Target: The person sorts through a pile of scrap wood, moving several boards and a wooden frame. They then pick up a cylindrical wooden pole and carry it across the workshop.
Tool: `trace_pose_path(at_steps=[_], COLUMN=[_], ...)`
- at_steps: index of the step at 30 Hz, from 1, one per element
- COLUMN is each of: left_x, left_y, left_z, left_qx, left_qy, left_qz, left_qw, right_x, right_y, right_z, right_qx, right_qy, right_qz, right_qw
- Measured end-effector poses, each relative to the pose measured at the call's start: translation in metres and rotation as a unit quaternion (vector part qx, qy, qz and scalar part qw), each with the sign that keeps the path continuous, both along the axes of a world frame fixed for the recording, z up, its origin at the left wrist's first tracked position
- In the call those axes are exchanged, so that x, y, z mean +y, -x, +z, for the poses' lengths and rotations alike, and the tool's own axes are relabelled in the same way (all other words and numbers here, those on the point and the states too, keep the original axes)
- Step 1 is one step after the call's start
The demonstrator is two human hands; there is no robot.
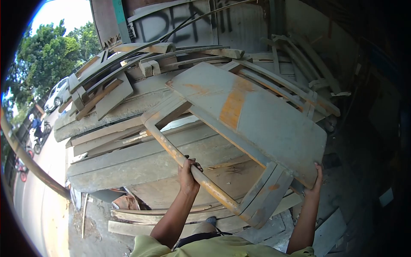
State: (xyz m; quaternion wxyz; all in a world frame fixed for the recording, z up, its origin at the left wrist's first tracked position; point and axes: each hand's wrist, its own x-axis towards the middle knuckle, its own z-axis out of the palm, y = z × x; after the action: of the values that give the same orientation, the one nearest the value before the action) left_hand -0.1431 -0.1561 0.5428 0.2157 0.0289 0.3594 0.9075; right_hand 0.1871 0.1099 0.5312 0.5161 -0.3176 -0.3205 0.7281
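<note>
A large wooden furniture frame (274, 115) with a broad grey panel and worn orange-brown patches is held tilted in front of me. My left hand (188, 173) is wrapped round its rounded rail (169, 147), where the grey paint has rubbed down to orange wood. At the panel's lower right corner, my right hand (314, 184) grips the edge, with fingers along the side and the palm partly hidden. Beneath the frame lie wide weathered boards (141, 165), seen through the gap between rail and panel.
Planks and broken wooden parts (162, 55) are heaped behind the frame, against a wall with black lettering (184, 23). More slats (304, 64) lean at the back right. Thin boards (150, 229) lie by my feet. Left is a road with a motorcycle rider (36, 128) and a white car (55, 94).
</note>
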Motion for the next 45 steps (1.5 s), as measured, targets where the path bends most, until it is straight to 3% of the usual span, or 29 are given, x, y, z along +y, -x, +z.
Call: trace_pose_path(at_steps=[7, 10, 12, 14, 16, 18, 22, 24, 25, 26, 28, 30, 33, 36, 38, 40, 42, 44, 45], left_x=[-0.03, -0.065, -0.081, -0.075, -0.045, 0.002, 0.097, 0.135, 0.148, 0.159, 0.168, 0.144, 0.058, -0.038, -0.087, -0.096, -0.057, -0.022, -0.025], left_y=[0.01, 0.047, 0.073, 0.099, 0.154, 0.213, 0.337, 0.368, 0.373, 0.378, 0.394, 0.396, 0.361, 0.319, 0.29, 0.245, 0.191, 0.164, 0.179], left_z=[-0.03, -0.023, 0.023, 0.068, 0.093, 0.11, 0.11, 0.114, 0.116, 0.118, 0.113, 0.114, 0.114, 0.054, -0.027, -0.098, -0.095, -0.075, -0.096], left_qx=[0.072, 0.117, 0.223, 0.347, 0.425, 0.485, 0.5, 0.465, 0.463, 0.467, 0.513, 0.472, 0.437, 0.431, 0.277, 0.066, -0.089, -0.012, -0.013], left_qy=[0.099, 0.386, 0.551, 0.538, 0.466, 0.448, 0.499, 0.584, 0.563, 0.56, 0.594, 0.535, 0.49, 0.429, 0.389, 0.354, 0.189, 0.064, 0.023], left_qz=[-0.09, -0.274, -0.362, -0.247, -0.103, 0.026, 0.023, -0.026, -0.102, -0.111, -0.127, -0.113, -0.021, 0.106, 0.18, 0.131, 0.002, -0.134, -0.12], left_qw=[0.988, 0.873, 0.718, 0.727, 0.769, 0.751, 0.707, 0.665, 0.677, 0.675, 0.606, 0.691, 0.754, 0.787, 0.86, 0.923, 0.978, 0.989, 0.992], right_x=[0.024, 0.019, 0.013, 0.01, 0.015, 0.023, 0.019, 0.01, 0.005, 0.01, 0.028, 0.035, 0.033, 0.036, 0.036, 0.03, 0.033, 0.025, 0.023], right_y=[-0.001, 0.004, 0.012, 0.012, 0.014, 0.01, 0.019, 0.033, 0.037, 0.035, 0.025, 0.022, 0.028, 0.035, 0.039, 0.044, 0.044, 0.054, 0.051], right_z=[-0.059, -0.073, -0.078, -0.091, -0.109, -0.136, -0.138, -0.115, -0.111, -0.128, -0.174, -0.197, -0.208, -0.211, -0.208, -0.2, -0.199, -0.167, -0.163], right_qx=[0.004, -0.03, -0.024, -0.022, -0.057, -0.056, -0.106, -0.108, -0.112, -0.112, -0.108, -0.101, -0.085, -0.107, -0.125, -0.13, -0.128, -0.11, -0.115], right_qy=[0.041, 0.054, 0.042, 0.037, 0.071, 0.066, 0.092, 0.123, 0.153, 0.158, 0.188, 0.205, 0.211, 0.203, 0.206, 0.22, 0.219, 0.177, 0.181], right_qz=[0.081, 0.064, 0.06, 0.052, 0.041, 0.041, 0.009, 0.008, 0.015, 0.005, -0.01, -0.016, -0.031, -0.053, -0.077, -0.076, -0.076, -0.036, -0.04], right_qw=[0.996, 0.996, 0.997, 0.998, 0.995, 0.995, 0.99, 0.986, 0.982, 0.981, 0.976, 0.973, 0.973, 0.972, 0.968, 0.964, 0.964, 0.977, 0.976])
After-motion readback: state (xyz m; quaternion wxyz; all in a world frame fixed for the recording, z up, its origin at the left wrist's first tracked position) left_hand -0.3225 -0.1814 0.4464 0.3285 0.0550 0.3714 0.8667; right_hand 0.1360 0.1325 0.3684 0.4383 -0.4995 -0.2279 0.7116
